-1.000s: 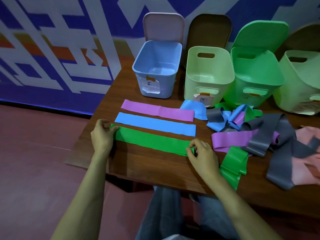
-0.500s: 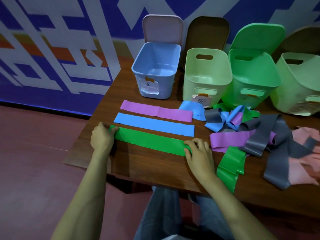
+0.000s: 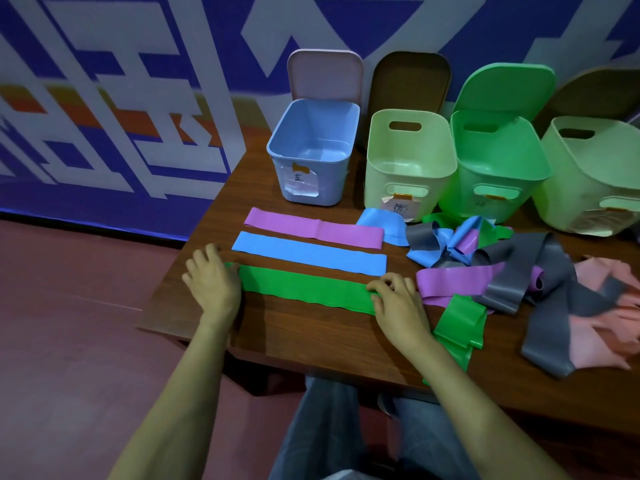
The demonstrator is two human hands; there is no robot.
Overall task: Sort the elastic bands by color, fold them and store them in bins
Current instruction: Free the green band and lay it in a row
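Three bands lie flat in parallel rows on the wooden table [image 3: 311, 337]: a purple band [image 3: 311, 226] farthest, a blue band [image 3: 308, 252] in the middle and a green band [image 3: 304, 287] nearest. My left hand [image 3: 213, 284] lies over the green band's left end and presses it down. Over its right end sits my right hand [image 3: 398, 303], fingers curled and pinching it. To the right lies a tangled pile of bands [image 3: 491, 261] in grey, blue, purple, green and pink. A second green band [image 3: 457, 325] hangs over the front edge.
Along the back stand open bins: a blue bin [image 3: 313, 188], a pale green bin [image 3: 381, 174], a green bin [image 3: 498, 181] and another pale green bin [image 3: 568, 188]. Their lids lean behind them against the wall. The table's left edge is close to my left hand.
Both hands stay at the ends of the green band. My left hand's fingers have spread flatter over the left end; my right hand has shifted slightly at the right end.
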